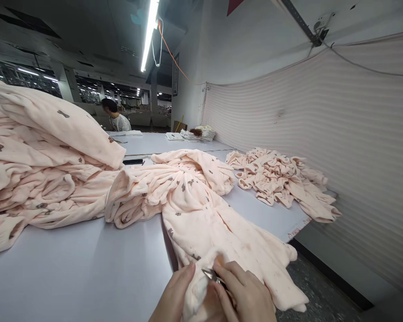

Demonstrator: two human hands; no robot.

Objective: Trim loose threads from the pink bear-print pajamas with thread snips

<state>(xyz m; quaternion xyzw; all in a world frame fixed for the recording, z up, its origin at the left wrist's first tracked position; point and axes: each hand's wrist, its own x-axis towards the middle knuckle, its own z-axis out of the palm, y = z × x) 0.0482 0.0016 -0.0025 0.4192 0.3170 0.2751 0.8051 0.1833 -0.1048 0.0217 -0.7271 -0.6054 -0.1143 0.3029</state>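
Note:
A pale pink fleece garment (201,210) with small brown prints lies across the white table (87,264) and hangs toward me. My left hand (173,297) pinches a fold of its near edge. My right hand (246,293) is closed on small metal thread snips (211,274), whose tips touch the cloth just beside my left fingers.
A tall stack of the same pink garments (40,165) fills the left side. Another heap (278,179) lies at the far right table edge by a striped wall covering (322,125). A dark phone (133,161) lies behind. A seated person (116,117) and paper stacks (195,134) are farther back.

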